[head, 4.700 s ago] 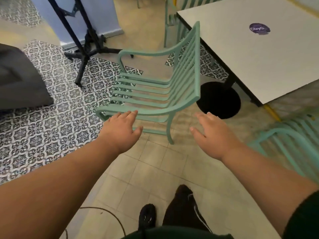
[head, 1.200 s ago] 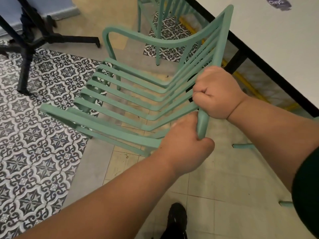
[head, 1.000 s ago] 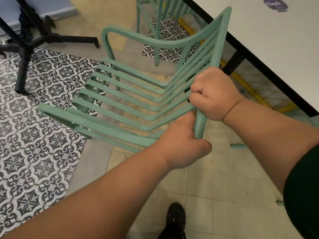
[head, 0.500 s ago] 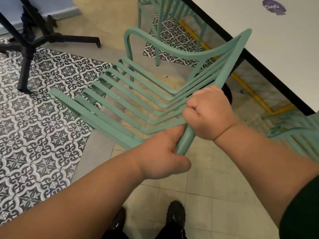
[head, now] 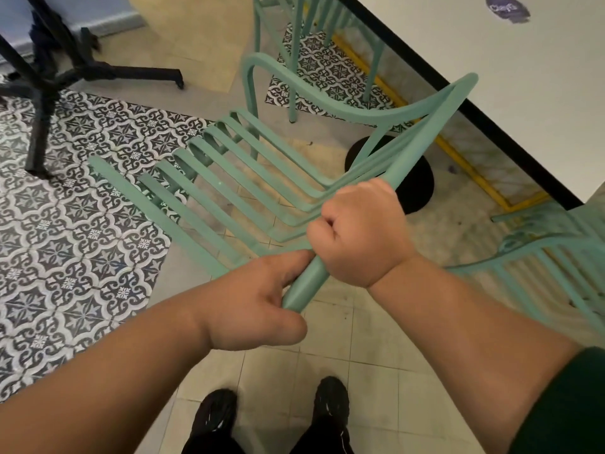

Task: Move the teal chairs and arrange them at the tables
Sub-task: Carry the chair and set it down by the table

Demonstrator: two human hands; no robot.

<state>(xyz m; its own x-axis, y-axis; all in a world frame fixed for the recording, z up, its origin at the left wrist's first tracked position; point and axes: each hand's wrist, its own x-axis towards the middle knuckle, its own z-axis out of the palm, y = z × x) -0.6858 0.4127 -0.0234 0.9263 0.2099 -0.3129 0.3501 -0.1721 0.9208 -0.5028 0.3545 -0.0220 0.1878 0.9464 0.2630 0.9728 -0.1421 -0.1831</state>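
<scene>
1. Fists first: the right hand is closed tight round the back rail of the teal chair, knuckles up, its forearm coming in from the near right.
2. The left hand grips the near end of the same rail. Its thumb lies along the rail towards the right fist and its other fingers curl underneath. The two hands sit just beside each other.
3. The chair is tilted. Its back rail slants from the hands up to the edge of the white table, and its seat slats reach left over the patterned tiles. Whether its legs meet the floor cannot be told.
4. The table fills the far right, with its round black base on the floor behind the chair's back.
5. A round purple sticker at the table's far edge carries pale writing, too blurred to read.
6. A second chair stands blurred at the right, and a third chair stands far off beside the table.
7. A black stand is at the far left, and black shoes are nearest.
</scene>
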